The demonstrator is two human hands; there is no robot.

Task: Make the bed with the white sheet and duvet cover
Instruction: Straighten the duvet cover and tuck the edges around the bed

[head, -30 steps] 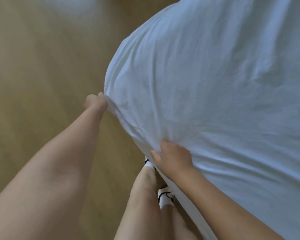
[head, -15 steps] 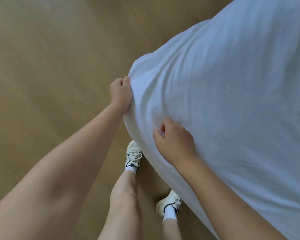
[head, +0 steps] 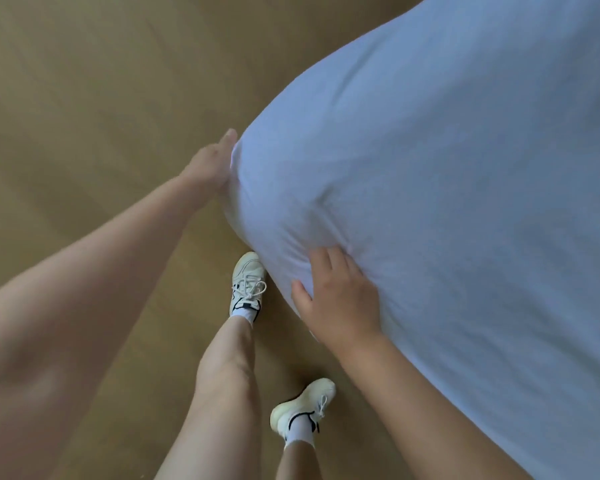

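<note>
The white sheet (head: 447, 209) is stretched over the bed's rounded near corner and fills the right half of the view. My left hand (head: 210, 164) lies against the corner's left side with its fingers straight along the fabric edge; its palm side is hidden by the sheet. My right hand (head: 340, 299) rests on top of the sheet near the corner's lower edge. Its fingers are spread and press into the fabric, which puckers into small creases at the fingertips. No duvet cover can be told apart here.
A tan wooden floor (head: 84, 116) covers the left and top of the view. My legs and two white sneakers (head: 246, 282) stand on it right beside the bed's corner.
Both hands have gone from curled grips on the sheet to straighter fingers laid against it. The view has shifted, so the corner sits further right and both shoes show.
</note>
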